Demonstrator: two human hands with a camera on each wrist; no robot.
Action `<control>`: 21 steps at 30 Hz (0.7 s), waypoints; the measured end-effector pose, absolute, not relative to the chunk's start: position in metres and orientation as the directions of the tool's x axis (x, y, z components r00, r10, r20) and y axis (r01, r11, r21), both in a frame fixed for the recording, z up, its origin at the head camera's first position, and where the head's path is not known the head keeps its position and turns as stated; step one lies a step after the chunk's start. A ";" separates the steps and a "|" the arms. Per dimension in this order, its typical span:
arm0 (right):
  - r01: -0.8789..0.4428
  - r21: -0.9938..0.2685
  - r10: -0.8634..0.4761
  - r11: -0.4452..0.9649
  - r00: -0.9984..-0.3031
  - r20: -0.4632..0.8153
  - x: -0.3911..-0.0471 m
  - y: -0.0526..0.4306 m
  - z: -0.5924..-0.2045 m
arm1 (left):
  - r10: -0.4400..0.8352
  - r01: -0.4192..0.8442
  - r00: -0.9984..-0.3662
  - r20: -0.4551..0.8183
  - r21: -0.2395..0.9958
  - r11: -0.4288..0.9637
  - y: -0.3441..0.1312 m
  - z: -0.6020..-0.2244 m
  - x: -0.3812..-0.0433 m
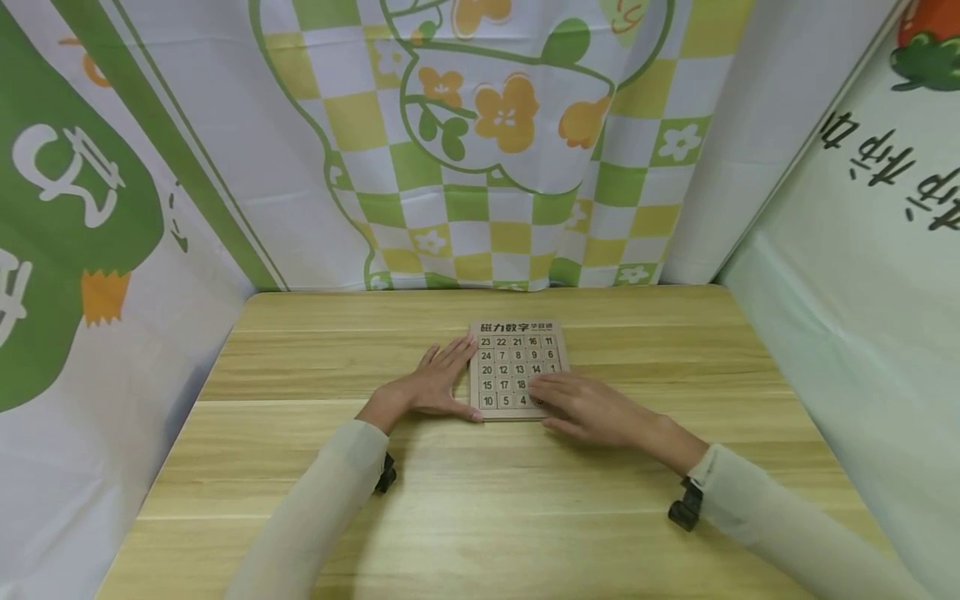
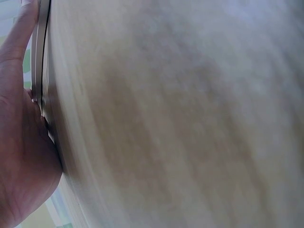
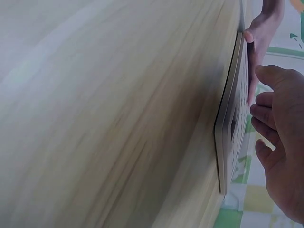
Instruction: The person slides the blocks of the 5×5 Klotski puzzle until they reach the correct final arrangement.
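A wooden number sliding puzzle (image 1: 517, 363) lies flat on the table, its title strip along the far side and rows of numbered tiles below. My left hand (image 1: 429, 388) is spread against its left side, fingers at the upper left edge and thumb at the lower left corner. Over the lower right tiles is my right hand (image 1: 592, 410), fingers reaching across and hiding several numbers. In the right wrist view, the right hand's fingers (image 3: 266, 116) are slightly bent above the puzzle face, close to a dark gap among the tiles. The left wrist view shows the puzzle's side edge (image 2: 42, 52) beside the left hand.
The light wood-grain table (image 1: 480, 517) extends around the puzzle on all sides. Behind it hangs a green and yellow checked curtain (image 1: 517, 233), with printed white cloth walls at left and right. Black wrist cameras (image 1: 686, 505) sit below the sleeves.
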State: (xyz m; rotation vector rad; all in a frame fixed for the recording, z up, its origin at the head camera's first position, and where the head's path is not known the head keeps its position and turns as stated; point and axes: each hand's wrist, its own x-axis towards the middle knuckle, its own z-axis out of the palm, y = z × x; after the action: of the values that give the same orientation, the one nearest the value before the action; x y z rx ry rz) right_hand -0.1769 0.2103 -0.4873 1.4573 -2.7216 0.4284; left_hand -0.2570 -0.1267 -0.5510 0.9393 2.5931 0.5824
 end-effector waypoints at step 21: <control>-0.835 -0.266 -0.853 0.481 -0.516 0.079 -0.177 0.170 -0.488 | 0.662 0.521 -0.731 -0.164 0.492 0.697 -0.126 -0.548 -0.257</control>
State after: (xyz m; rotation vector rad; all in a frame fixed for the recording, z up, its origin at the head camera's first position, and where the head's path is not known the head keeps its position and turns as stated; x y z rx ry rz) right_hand -0.1767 0.1696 -0.4881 1.5744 -2.7576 0.4381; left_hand -0.2565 -0.1262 -0.5480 0.9298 2.5790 0.6023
